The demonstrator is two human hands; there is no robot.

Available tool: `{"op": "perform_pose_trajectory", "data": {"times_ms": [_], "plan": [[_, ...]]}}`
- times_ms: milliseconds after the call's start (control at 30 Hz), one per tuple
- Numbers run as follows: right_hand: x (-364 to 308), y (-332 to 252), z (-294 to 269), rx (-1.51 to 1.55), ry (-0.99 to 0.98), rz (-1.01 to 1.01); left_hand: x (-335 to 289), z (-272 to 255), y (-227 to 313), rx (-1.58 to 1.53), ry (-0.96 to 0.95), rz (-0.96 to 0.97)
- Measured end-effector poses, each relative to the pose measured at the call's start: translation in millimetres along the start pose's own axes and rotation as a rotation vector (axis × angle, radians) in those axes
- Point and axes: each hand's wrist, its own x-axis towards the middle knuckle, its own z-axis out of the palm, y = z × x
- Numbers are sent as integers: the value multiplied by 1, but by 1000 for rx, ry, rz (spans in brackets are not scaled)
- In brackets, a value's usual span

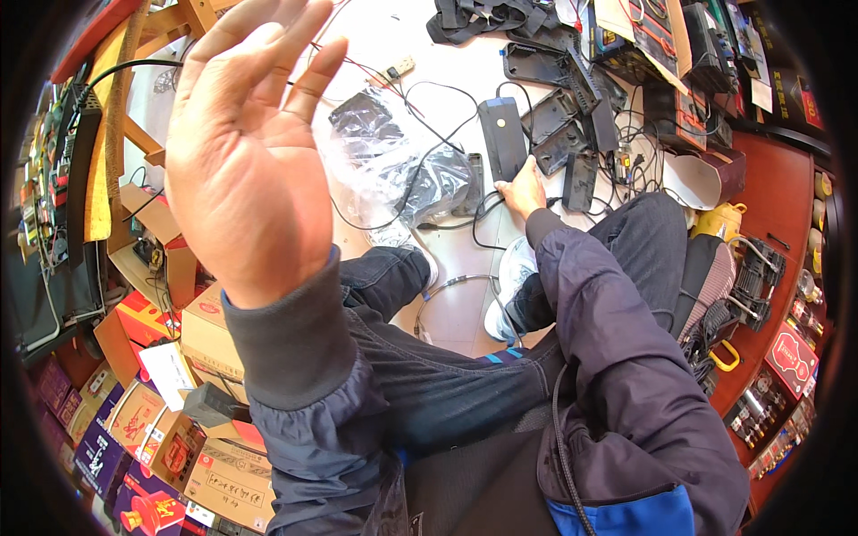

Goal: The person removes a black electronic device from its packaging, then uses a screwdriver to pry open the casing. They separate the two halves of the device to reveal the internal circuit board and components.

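Note:
My left hand (255, 179) is raised high on the left, its palm in view and fingers apart, with nothing in it. On the floor ahead lies a long black power adapter (502, 134) with a cable looping from its far end. My right hand (525, 191) grips the near end of this adapter, the thumb at its left edge and the other fingers partly hidden. To the left of the adapter is a heap of clear plastic bags (384, 161) with dark things inside. Black plastic casing parts (554, 121) lie close on its right.
Loose black cables (630, 174) tangle on the right. Black straps (487, 18) lie at the far side. Cardboard boxes (228, 482) are stacked at lower left. A reddish-brown cabinet (769, 192) stands on the right, with a yellow container (719, 219) beside it.

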Motion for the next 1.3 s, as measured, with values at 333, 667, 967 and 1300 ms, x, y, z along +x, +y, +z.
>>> {"op": "perform_pose_trajectory", "data": {"times_ms": [333, 667, 967, 1300], "plan": [[18, 23, -48, 856, -172, 95, 1, 16, -7, -54, -50, 16], [-23, 46, -93, 1166, -56, -23, 1, 44, -16, -141, -152, 19], [-43, 59, -125, 1341, 32, -28, 2, 42, -17, -217, -147, 29], [12, -9, -268, 1269, 87, -476, 10, 33, -18, -203, -121, 4]]}}
